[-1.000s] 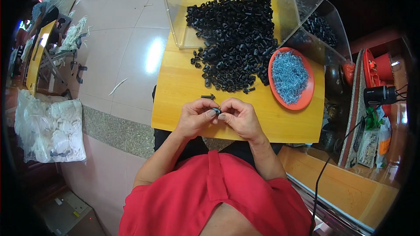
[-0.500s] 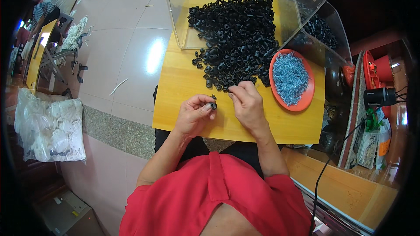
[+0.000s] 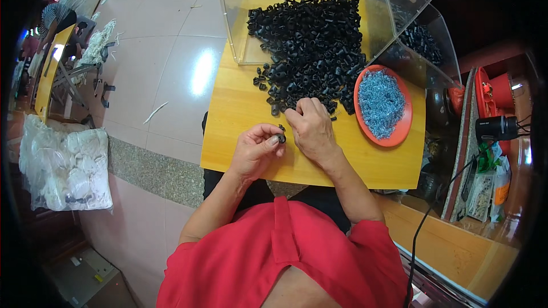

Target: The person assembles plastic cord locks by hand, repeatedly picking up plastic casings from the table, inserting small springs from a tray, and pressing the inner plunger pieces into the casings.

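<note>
My left hand (image 3: 255,152) is closed over the near part of the table, pinching a small black plastic part (image 3: 281,137) between thumb and fingertips. To its right, my right hand (image 3: 313,132) reaches to the near edge of a heap of small black plastic parts (image 3: 314,45). Its fingers are curled downward and closed; whatever they hold, if anything, is hidden beneath them. Right of that hand, a red oval plate (image 3: 406,118) carries a mound of small shiny metal springs (image 3: 381,105).
The heap spreads over a yellow wooden table (image 3: 228,137), partly inside a clear plastic box (image 3: 233,40) lying on its side. Another clear bin (image 3: 448,40) with black parts stands at the right. A black cable (image 3: 425,217) hangs nearby. A plastic-wrapped white bundle (image 3: 68,165) lies at left.
My right hand has shifted left along the front of the heap, and its back has turned more upward. The left hand keeps its pinch on the black part and has barely moved.
</note>
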`<state>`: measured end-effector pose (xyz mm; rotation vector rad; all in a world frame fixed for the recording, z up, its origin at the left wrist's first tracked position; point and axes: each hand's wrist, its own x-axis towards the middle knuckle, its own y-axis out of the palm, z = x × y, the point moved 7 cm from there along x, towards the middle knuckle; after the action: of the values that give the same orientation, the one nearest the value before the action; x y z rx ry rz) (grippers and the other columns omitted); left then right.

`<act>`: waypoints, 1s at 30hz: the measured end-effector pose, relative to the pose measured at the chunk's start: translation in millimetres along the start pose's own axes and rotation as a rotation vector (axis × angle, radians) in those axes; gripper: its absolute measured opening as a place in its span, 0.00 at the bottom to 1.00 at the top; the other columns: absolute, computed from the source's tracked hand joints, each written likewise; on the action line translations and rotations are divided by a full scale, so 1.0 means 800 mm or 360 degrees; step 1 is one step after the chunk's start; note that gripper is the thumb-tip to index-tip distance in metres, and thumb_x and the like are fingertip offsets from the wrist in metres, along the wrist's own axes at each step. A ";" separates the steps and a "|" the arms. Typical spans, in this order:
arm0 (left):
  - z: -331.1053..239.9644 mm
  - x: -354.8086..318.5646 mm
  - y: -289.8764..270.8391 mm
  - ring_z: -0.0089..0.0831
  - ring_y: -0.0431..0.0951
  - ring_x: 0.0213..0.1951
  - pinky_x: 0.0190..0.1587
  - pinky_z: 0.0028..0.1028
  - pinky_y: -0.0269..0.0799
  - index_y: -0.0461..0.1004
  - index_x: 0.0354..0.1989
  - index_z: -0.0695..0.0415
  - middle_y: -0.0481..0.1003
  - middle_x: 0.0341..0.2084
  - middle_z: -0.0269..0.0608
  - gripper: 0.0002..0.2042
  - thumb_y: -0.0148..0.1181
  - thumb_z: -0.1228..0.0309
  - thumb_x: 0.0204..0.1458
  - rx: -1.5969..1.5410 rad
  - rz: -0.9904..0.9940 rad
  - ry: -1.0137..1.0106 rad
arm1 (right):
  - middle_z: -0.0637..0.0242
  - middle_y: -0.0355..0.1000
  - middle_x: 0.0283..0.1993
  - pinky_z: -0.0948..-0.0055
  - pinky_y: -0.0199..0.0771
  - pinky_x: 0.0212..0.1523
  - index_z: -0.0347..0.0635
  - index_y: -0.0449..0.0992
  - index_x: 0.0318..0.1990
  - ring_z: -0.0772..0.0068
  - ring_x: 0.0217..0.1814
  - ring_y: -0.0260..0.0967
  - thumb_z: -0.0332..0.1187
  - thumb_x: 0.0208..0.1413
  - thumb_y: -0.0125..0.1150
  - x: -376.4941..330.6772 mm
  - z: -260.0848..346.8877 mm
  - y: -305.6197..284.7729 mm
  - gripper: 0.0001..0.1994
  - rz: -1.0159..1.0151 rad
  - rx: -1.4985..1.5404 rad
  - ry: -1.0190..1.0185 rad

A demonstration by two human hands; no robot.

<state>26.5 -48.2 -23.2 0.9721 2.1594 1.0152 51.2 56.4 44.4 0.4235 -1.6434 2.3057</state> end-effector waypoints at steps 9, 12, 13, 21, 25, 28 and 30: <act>0.002 0.000 0.002 0.25 0.70 0.24 0.30 0.20 0.67 0.69 0.36 0.64 0.71 0.23 0.41 0.07 0.53 0.78 0.48 -0.0018 0.0006 -0.0015 | 0.60 0.65 0.28 0.73 0.65 0.28 0.37 0.67 0.28 0.63 0.30 0.65 0.21 0.45 0.51 -0.014 -0.008 -0.024 0.03 -0.0301 0.0749 0.0322; 0.003 0.000 0.001 0.25 0.70 0.24 0.30 0.21 0.67 0.68 0.36 0.64 0.71 0.23 0.41 0.07 0.53 0.78 0.48 -0.0023 0.0005 -0.0019 | 0.63 0.68 0.27 0.79 0.65 0.25 0.36 0.66 0.31 0.74 0.25 0.67 0.23 0.51 0.48 -0.049 -0.019 0.000 0.01 -0.0053 0.1549 0.1066; 0.003 -0.001 0.000 0.25 0.70 0.24 0.29 0.21 0.67 0.68 0.36 0.64 0.71 0.23 0.42 0.07 0.53 0.78 0.48 -0.0024 0.0006 -0.0023 | 0.67 0.68 0.26 0.83 0.64 0.23 0.36 0.66 0.31 0.82 0.23 0.65 0.24 0.51 0.50 -0.059 -0.020 0.008 0.01 -0.0017 0.1775 0.1148; 0.004 0.002 0.001 0.26 0.71 0.23 0.28 0.21 0.67 0.68 0.37 0.64 0.72 0.24 0.43 0.07 0.53 0.78 0.48 0.0013 0.0012 -0.0053 | 0.68 0.69 0.26 0.86 0.65 0.24 0.35 0.68 0.34 0.82 0.25 0.67 0.24 0.48 0.55 -0.092 -0.018 0.021 0.05 0.0167 0.2393 0.1335; 0.004 0.001 0.003 0.25 0.71 0.23 0.28 0.20 0.67 0.68 0.37 0.63 0.72 0.25 0.42 0.07 0.53 0.78 0.48 0.0089 0.0012 -0.0049 | 0.66 0.69 0.25 0.86 0.67 0.24 0.34 0.69 0.35 0.80 0.25 0.68 0.23 0.48 0.56 -0.079 -0.017 0.015 0.07 -0.0047 0.2401 0.1310; 0.005 0.002 0.005 0.25 0.71 0.24 0.28 0.20 0.67 0.68 0.36 0.63 0.72 0.25 0.41 0.07 0.53 0.78 0.49 0.0150 0.0043 -0.0030 | 0.66 0.69 0.26 0.85 0.68 0.25 0.33 0.68 0.36 0.80 0.26 0.68 0.23 0.48 0.56 -0.077 -0.016 0.014 0.07 -0.0082 0.2412 0.1285; 0.006 0.001 0.003 0.25 0.71 0.23 0.28 0.20 0.68 0.68 0.37 0.63 0.72 0.25 0.41 0.08 0.53 0.78 0.48 0.0176 0.0038 -0.0021 | 0.66 0.69 0.27 0.85 0.68 0.26 0.33 0.68 0.36 0.80 0.26 0.67 0.23 0.48 0.56 -0.077 -0.015 0.013 0.07 -0.0064 0.2391 0.1264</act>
<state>30.8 -44.5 -24.1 1.0547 2.2178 0.9058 102.6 60.8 7.4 -0.2251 0.5727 2.6522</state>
